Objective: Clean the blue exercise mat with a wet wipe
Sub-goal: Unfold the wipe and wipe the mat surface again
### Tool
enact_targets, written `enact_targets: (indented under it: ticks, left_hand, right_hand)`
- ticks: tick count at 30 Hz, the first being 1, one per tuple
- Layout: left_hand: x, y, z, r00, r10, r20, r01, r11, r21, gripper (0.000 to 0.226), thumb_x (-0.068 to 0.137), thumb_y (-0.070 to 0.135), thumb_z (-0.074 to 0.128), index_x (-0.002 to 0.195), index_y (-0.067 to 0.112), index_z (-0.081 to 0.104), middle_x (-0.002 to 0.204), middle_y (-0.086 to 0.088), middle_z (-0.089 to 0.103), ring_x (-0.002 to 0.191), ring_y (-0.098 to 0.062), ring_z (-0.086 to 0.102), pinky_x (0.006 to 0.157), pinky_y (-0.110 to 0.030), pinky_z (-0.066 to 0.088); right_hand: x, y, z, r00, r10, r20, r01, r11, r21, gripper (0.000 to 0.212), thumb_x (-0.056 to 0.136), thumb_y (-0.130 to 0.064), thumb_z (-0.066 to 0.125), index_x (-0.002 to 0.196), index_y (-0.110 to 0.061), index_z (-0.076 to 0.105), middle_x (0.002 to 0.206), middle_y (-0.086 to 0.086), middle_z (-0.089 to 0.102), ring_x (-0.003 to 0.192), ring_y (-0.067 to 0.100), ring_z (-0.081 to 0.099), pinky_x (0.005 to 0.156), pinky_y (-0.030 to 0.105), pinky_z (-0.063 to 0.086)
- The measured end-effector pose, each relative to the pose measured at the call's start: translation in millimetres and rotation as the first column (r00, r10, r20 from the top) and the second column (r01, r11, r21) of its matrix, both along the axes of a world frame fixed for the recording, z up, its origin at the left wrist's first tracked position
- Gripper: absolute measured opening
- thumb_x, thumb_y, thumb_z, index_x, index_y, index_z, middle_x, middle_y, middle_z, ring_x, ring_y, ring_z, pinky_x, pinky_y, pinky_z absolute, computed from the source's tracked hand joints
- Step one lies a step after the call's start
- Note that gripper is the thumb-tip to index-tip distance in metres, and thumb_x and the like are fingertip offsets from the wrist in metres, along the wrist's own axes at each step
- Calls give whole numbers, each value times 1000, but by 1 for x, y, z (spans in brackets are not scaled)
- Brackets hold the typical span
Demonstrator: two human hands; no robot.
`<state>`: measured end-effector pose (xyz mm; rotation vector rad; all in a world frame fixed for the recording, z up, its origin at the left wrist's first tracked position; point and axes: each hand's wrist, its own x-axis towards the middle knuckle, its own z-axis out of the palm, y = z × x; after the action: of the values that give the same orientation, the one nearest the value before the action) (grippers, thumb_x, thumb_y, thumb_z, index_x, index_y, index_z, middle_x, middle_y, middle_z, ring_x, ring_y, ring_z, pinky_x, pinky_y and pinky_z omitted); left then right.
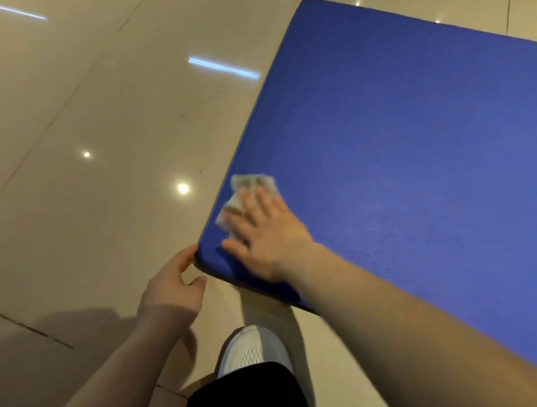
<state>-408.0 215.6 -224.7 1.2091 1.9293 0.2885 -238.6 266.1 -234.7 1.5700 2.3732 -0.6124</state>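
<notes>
Head view, looking down: a thick blue mat lies on a glossy tiled floor. The right hand presses a crumpled white wipe flat against the mat near its closest corner, fingers straight and spread. The left hand touches that corner's edge with loosely curled fingers, gripping nothing. A white shoe stands on the floor below.

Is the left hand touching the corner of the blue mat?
Touching. The head view shows the left hand with its fingertips against the near corner edge of the blue mat.
</notes>
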Motion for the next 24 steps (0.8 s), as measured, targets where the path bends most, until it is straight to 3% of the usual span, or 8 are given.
enact_targets:
  ticks: [4, 6, 8, 10, 13, 15, 18, 24]
  left_hand:
    - [2, 5, 10, 987, 68, 144, -67, 998, -6, 42, 91, -9, 53, 127, 11, 59, 112, -10, 65, 105, -18, 59, 98, -28, 40]
    - [-1, 7, 8, 996, 17, 89, -19, 1000, 24, 41, 91, -2, 56, 129, 13, 59, 116, -9, 65, 113, -22, 59, 100, -28, 38]
    - [2, 4, 8, 995, -93, -34, 95, 993, 70, 46, 91, 4, 61, 136, 13, 54, 131, -7, 58, 125, -24, 52, 105, -30, 33]
    - [15, 1, 8, 946, -263, -192, 293, 944, 149, 54, 90, 9, 64, 141, 10, 48, 143, -9, 48, 131, -27, 44, 109, -32, 29]
    - [41, -4, 8, 764, -531, -365, 606, 786, 123, 55, 92, 21, 62, 144, 18, 46, 152, -7, 36, 137, -27, 35, 110, -41, 34]
    - [58, -6, 10, 656, -630, -416, 719, 688, 93, 46, 92, 25, 62, 137, 18, 54, 145, -6, 45, 130, -29, 45, 98, -45, 45]
    - [76, -7, 18, 596, -650, -472, 762, 643, 76, 38, 95, 28, 57, 132, 18, 58, 136, -2, 51, 120, -25, 52, 86, -40, 52]
    - [76, -10, 16, 606, -673, -423, 738, 675, -17, 53, 97, 44, 50, 146, 27, 40, 152, 7, 33, 137, -15, 32, 104, -31, 39]
  right_hand:
    - [1, -39, -10, 984, 120, -132, -119, 993, 12, 57, 102, -52, 13, 155, -33, 14, 161, -5, -15, 147, 17, -21, 120, 42, -11]
    - [27, -57, -17, 983, 138, -120, -121, 983, 137, 63, 100, -56, 8, 149, -29, 36, 162, -1, 13, 150, 19, 8, 121, 46, 8]
    - [63, -82, -21, 999, 15, -35, -9, 986, 167, 70, 100, -60, 6, 139, -26, 53, 154, 2, 37, 144, 23, 31, 113, 47, 20]
    - [105, -118, -25, 984, -159, 83, 143, 974, 178, 72, 100, -64, 9, 139, -24, 54, 153, 3, 40, 143, 23, 31, 111, 49, 19]
    - [126, -166, -22, 861, -492, 133, 464, 864, 196, 76, 98, -66, 12, 141, -17, 52, 151, 9, 42, 142, 26, 29, 112, 51, 14]
    - [103, -179, -23, 777, -619, 112, 600, 783, 165, 83, 96, -69, 12, 139, -10, 53, 149, 18, 43, 140, 35, 32, 112, 50, 15]
    - [66, -179, -23, 846, -531, 57, 514, 839, 180, 83, 97, -69, 10, 137, -11, 55, 149, 21, 42, 140, 39, 29, 110, 51, 21]
    - [102, -139, -28, 980, -193, -50, 199, 954, 224, 75, 98, -65, 6, 142, -22, 50, 154, 10, 37, 143, 32, 32, 110, 46, 21]
